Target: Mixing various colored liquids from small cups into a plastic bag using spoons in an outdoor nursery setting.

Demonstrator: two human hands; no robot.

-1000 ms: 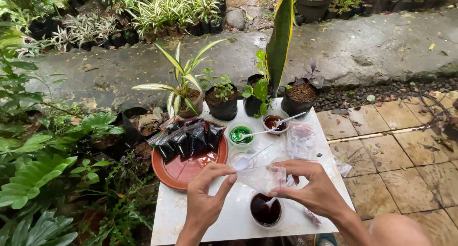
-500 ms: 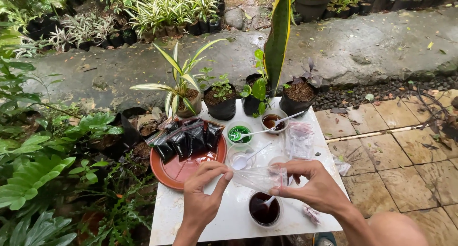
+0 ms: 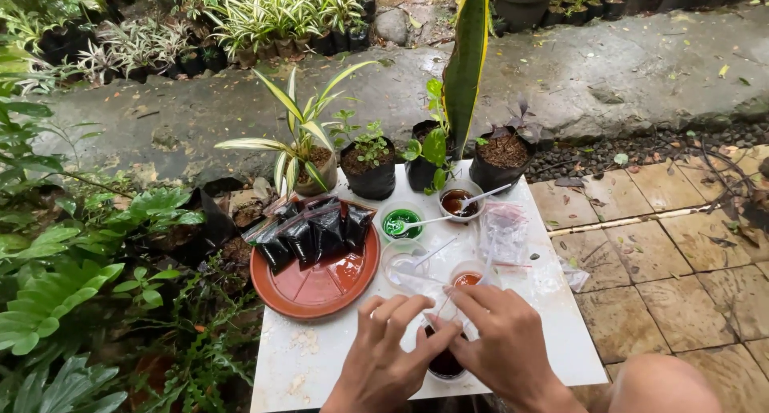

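Observation:
My left hand [image 3: 388, 350] and my right hand [image 3: 501, 338] meet over the near edge of a white table [image 3: 324, 362]. Together they pinch a small clear plastic bag [image 3: 440, 309]. Beneath my hands stands a cup of dark liquid [image 3: 443, 363], partly hidden. Just beyond my fingers sit a cup of red-orange liquid [image 3: 468, 278] and an empty clear cup [image 3: 403, 260] with a spoon. Left of these, a brown round plate [image 3: 314, 284] carries several sealed bags of dark liquid [image 3: 314, 233].
At the table's far side are a green-liquid cup [image 3: 401, 221], a brown-liquid cup [image 3: 457, 201], a stack of clear bags [image 3: 505, 229] and several potted plants [image 3: 370, 167]. Ferns [image 3: 64, 277] crowd the left. Paving tiles [image 3: 673, 245] lie right, wet concrete [image 3: 593, 68] beyond.
My hands have come nearer to me and closer together, with the clear bag now bunched between the fingers over the dark cup.

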